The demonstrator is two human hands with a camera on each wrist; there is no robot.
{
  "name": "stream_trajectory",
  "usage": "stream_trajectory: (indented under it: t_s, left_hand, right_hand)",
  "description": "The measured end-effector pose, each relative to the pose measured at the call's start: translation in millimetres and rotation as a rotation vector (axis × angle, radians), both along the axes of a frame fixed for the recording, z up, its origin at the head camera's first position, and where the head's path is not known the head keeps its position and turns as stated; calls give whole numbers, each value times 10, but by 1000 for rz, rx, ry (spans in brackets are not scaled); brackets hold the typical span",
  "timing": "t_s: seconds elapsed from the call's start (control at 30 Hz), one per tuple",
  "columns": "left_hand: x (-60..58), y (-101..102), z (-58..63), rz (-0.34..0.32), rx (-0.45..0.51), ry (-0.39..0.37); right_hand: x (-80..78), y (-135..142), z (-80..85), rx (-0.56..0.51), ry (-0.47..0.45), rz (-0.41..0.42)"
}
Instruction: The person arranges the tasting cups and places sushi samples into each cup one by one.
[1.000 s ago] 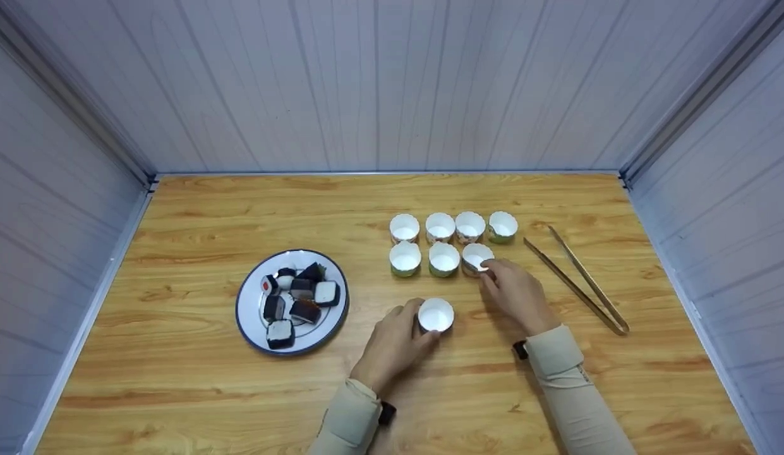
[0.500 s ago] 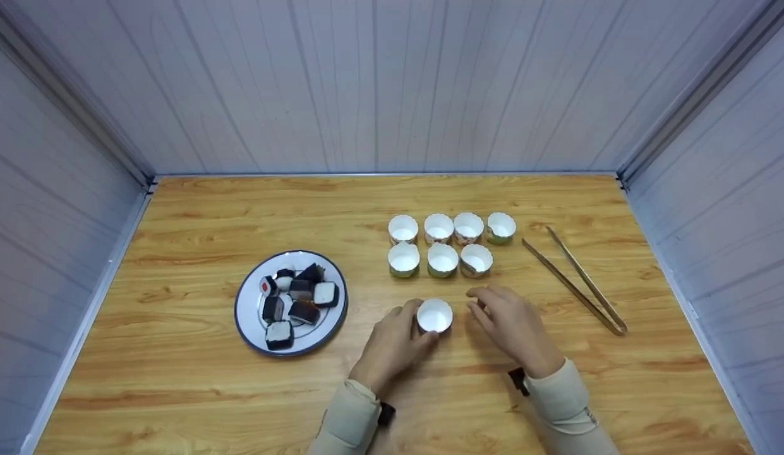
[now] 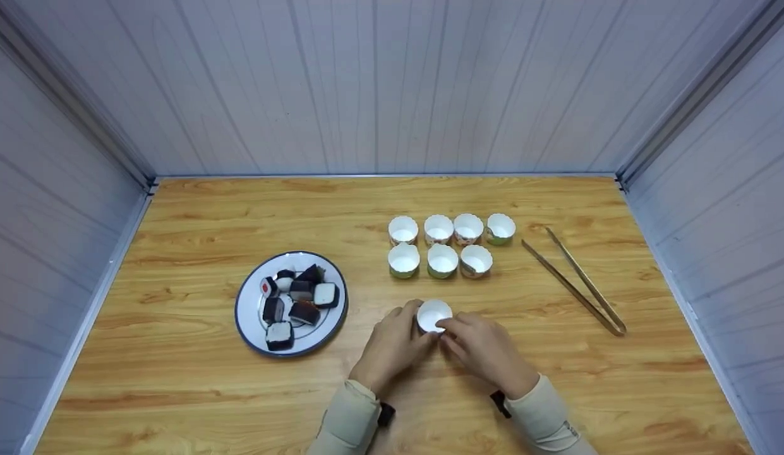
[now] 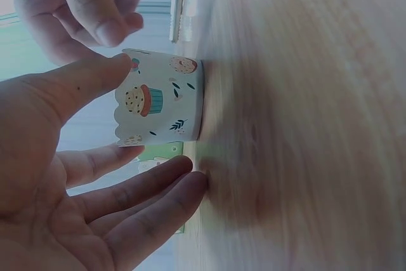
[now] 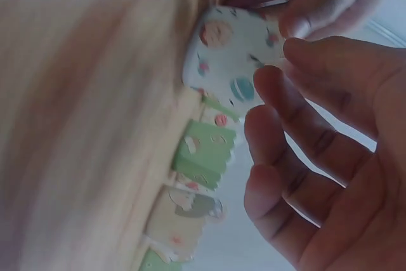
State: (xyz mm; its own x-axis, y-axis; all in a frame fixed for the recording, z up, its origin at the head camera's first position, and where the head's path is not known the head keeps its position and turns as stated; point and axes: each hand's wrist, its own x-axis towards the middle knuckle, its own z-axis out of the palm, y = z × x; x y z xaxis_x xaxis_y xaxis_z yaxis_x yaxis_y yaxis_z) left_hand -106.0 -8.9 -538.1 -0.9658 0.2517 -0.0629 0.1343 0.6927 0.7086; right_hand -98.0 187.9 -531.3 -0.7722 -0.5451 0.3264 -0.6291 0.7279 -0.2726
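Observation:
My left hand [image 3: 395, 341] holds a white paper baking cup [image 3: 433, 312] upright on the table, thumb on the near side. A cupcake print shows on the baking cup [image 4: 152, 96] in the left wrist view. My right hand [image 3: 486, 351] is at the cup's near right rim, its fingertips overlapping the edge in the head view. Its thumb and index finger look apart in the right wrist view, and no firm pinch shows. Behind stand two rows of paper cups, including a front cup [image 3: 442, 260] and a back cup [image 3: 403, 230].
A blue-rimmed white plate [image 3: 253, 328] on the left bears several sushi-like pieces, among them a white-topped piece [image 3: 280, 335]. Metal tongs [image 3: 581, 278] lie spread on the right. Pale panels [image 3: 379, 88] wall in the wooden table [image 3: 196, 404].
My right hand has let go of the front row's right-hand cup and moved down and left to the cup in my left hand. The left hand stays in place.

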Motion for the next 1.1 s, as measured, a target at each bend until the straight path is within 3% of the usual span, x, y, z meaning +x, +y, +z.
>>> stream_trajectory:
  t_s: [0.4,0.63,1.1]
  left_hand:
    - [3,3,-4,0,6,-1]
    - [8,-1,2,-5,8,34]
    - [-10,6,6,-7,-10,-38]
  right_hand:
    - [-7,-54,-88,6,-8,-21]
    - [-25,-44,-133,-23,65,1]
    - [-78,120,19,-94,115,-9]
